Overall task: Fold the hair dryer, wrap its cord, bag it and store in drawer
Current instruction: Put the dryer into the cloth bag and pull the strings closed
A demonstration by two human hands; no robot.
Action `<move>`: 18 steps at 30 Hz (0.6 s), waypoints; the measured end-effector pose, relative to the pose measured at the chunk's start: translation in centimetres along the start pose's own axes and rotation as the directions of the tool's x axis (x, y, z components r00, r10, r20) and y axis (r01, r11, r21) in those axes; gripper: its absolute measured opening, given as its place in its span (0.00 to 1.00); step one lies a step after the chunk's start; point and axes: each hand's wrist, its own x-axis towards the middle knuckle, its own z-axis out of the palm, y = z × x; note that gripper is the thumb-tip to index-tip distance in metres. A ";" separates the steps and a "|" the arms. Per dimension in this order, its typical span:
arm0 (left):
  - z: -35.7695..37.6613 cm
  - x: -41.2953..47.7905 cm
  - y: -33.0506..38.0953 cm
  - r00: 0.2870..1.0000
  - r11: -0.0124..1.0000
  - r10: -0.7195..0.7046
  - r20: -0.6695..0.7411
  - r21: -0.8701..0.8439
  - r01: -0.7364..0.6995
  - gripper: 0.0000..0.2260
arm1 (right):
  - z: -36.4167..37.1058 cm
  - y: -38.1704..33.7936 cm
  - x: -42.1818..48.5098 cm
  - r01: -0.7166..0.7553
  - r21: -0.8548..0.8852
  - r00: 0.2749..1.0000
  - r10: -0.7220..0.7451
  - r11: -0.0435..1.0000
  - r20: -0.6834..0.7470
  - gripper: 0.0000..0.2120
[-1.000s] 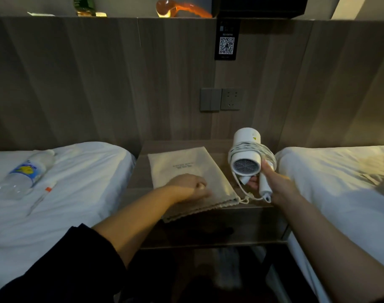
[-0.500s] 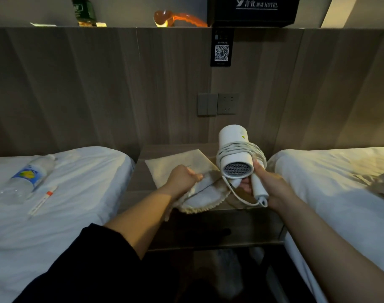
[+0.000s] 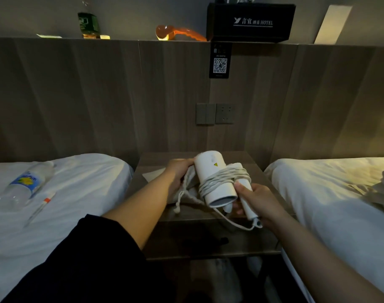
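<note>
The white hair dryer [image 3: 210, 169] is folded, with its white cord [image 3: 225, 176] coiled around the barrel. My right hand [image 3: 257, 201] grips its handle and holds it low over the wooden nightstand [image 3: 252, 159], barrel lying nearly level, front end toward my left hand. My left hand [image 3: 176, 174] clutches the bunched mouth of the beige drawstring bag [image 3: 187, 188], right against the dryer's front end. The bag's drawstring dangles toward me. Most of the bag is hidden behind the dryer and my hands.
White beds flank the nightstand. A water bottle [image 3: 28, 184] and a slim wrapped item [image 3: 41, 207] lie on the left bed. Wall switches and a socket [image 3: 215, 113] sit above the nightstand; a black hotel box [image 3: 250, 22] stands on the ledge. An open shelf lies below.
My left hand has lifted and bunched the bag off the nightstand. My right hand has tipped the dryer from upright to lying down and brought its front end to the bag's mouth.
</note>
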 end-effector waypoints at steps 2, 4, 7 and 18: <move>-0.2 0.5 0.4 0.989 0.973 0.127 -0.071 0.202 -0.111 0.08 | 0.0 -0.1 -0.1 0.024 -0.104 0.999 -0.027 0.994 -0.021 0.18; -0.1 0.8 0.8 0.964 0.878 0.263 -0.031 0.422 -0.226 0.10 | 0.0 -0.1 0.0 0.057 -0.223 0.998 -0.064 0.973 -0.025 0.18; 0.5 0.4 1.4 0.926 0.694 0.362 0.107 0.633 -0.344 0.11 | 0.1 -0.1 0.3 0.117 -0.448 0.988 -0.147 0.886 -0.034 0.19; 3.6 -1.2 1.6 0.738 0.257 0.574 0.354 0.778 -0.573 0.11 | 2.0 -1.1 1.7 0.159 -0.714 0.973 -0.229 0.682 -0.002 0.26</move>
